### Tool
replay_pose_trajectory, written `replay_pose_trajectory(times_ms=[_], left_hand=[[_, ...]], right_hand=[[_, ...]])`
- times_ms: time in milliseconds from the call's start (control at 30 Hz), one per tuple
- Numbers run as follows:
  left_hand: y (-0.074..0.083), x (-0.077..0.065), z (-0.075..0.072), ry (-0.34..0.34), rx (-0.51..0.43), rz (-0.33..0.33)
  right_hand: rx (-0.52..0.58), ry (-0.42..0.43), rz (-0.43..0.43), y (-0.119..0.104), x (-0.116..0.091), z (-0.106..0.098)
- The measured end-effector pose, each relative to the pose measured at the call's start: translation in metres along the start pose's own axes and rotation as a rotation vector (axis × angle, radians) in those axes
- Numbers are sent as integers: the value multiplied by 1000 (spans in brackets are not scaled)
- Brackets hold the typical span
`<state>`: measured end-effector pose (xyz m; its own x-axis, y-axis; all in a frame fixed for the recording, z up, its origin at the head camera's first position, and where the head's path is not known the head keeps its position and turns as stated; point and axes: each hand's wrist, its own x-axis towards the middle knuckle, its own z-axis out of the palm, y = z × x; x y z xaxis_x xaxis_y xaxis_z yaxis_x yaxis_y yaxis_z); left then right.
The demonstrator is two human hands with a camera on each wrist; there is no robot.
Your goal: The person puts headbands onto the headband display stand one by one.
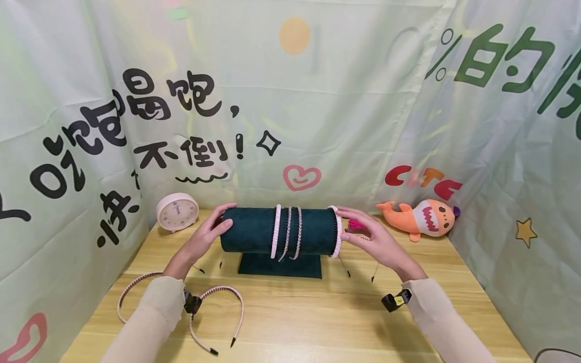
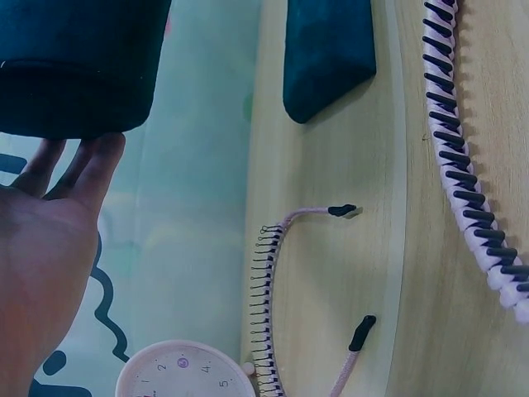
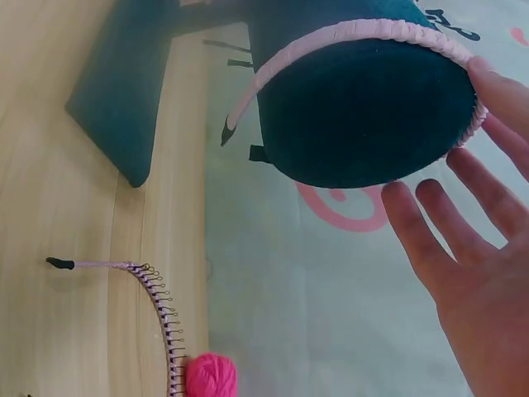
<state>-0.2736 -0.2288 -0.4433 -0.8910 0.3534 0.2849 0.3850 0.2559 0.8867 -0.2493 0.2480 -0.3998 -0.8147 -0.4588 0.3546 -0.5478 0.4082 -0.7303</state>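
A dark green velvet headband display stand (image 1: 254, 229) has a horizontal roll on a flat base. My left hand (image 1: 210, 233) holds the roll's left end, thumb in front; its fingers reach the end's edge in the left wrist view. At the other end, my right hand (image 1: 374, 237) pinches a pink wrapped headband (image 3: 355, 31) between thumb and fingers. It sits over the roll at the very rim, its black-tipped end hanging free. Further left on the roll are another pink headband (image 1: 275, 232) and two thin braided headbands, one nearer the first (image 1: 287, 233), one beside it (image 1: 298, 233).
A pink headband (image 1: 238, 297) with black tips lies front left, partly behind my left sleeve. A toothed headband (image 2: 271, 314) lies near a round pink clock (image 1: 178, 212). Back right are an orange plush toy (image 1: 422, 218), a bright pink ball (image 3: 212, 376) and another toothed headband (image 3: 164, 310).
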Motion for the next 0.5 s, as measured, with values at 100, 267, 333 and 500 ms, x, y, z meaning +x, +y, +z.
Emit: replay_pose_trajectory(times_ms=[100,267,333,500], left_hand=[[0,0,0,5,1,-1],[-1,0,0,3,6,-4],[-2,0,1,5,4,-5],[-1,0,1,7,-1,-7]], right_hand=[[-21,8,7,-1,4,3],[-1,10,22,-5,9,9],[6,7,25,-7,11,12],[-43,4,22,-10,17,19]])
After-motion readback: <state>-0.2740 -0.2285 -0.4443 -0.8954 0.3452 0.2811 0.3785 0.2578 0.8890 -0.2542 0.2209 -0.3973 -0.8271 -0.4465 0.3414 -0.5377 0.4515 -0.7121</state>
